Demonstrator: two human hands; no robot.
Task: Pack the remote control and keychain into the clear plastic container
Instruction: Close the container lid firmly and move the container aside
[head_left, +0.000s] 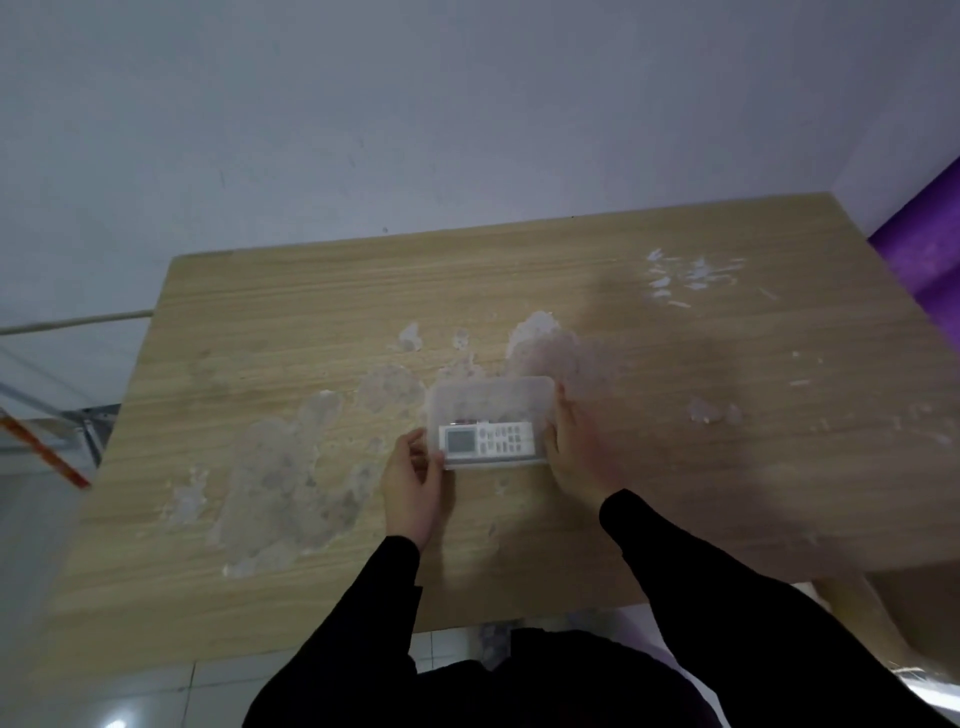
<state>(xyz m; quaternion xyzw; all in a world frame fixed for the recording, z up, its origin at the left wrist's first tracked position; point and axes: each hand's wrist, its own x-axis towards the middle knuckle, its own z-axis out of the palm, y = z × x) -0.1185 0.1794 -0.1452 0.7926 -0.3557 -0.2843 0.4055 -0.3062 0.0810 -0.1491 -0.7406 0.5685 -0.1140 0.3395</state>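
Couldn't really spot the keychain, just a dark reddish smudge behind the remote control (487, 439), too blurry to call. The remote was white, lying flat inside the clear plastic container (491, 399) along its near wall, long axis left-right, screen end pointing left. Left hand (414, 478) pinched the container's left end, right hand (581, 441) pressed against its right end (fingers mostly hidden), on the scuffed wooden table (727, 441).

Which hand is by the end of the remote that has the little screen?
The left hand. It holds the clear plastic container at the end where the remote control has its grey screen; the right hand is at the button end.
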